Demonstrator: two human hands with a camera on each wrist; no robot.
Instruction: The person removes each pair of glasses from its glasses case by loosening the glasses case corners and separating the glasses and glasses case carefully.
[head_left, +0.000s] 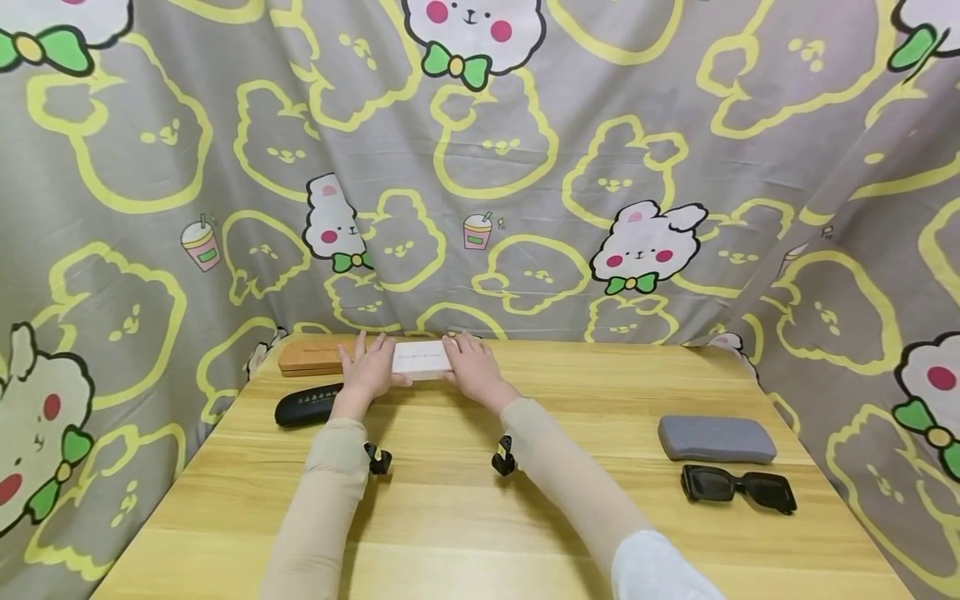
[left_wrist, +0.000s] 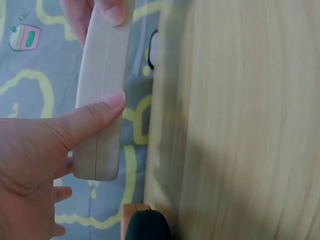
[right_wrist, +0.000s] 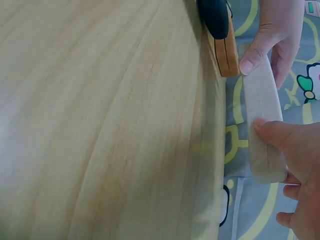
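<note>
1. At the far edge of the light wooden tabletop (head_left: pixel 465 500), both hands hold a flat white rectangular case (head_left: pixel 421 359), one hand at each end.
2. Left hand (head_left: pixel 367 367) grips the case's left end; thumb on the near face, fingers (head_left: pixel 365 343) curled over the far side. Grasping, not released.
3. Right hand (head_left: pixel 474 367) grips the right end the same way, thumb in front, fingers behind.
4. Left wrist view: the case (left_wrist: pixel 102 90) shows as a pale beige slab seen edge-on with a seam down its length, thumb of the left hand (left_wrist: pixel 35 165) pressing on it, a fingertip of the right hand (left_wrist: pixel 107 10) on the other end.
5. Right wrist view: the case (right_wrist: pixel 262 125) is beyond the tabletop edge, over the curtain, right hand (right_wrist: pixel 295 165) pinching the near end, left hand (right_wrist: pixel 275 35) on the far end.
6. Whether the case is lifted or touches the tabletop: cannot tell.
7. Just left of the left hand lies a brown wooden rectangular case (head_left: pixel 311 357); nearer the person, a black oval glasses case (head_left: pixel 307 406).
8. On the right side, well apart from the hands: a grey fabric glasses case (head_left: pixel 716 439) and black square-framed sunglasses (head_left: pixel 738 487) just in front of it.
9. Backdrop: grey curtain with yellow outlines and white bears (head_left: pixel 525 167) around the tabletop.
</note>
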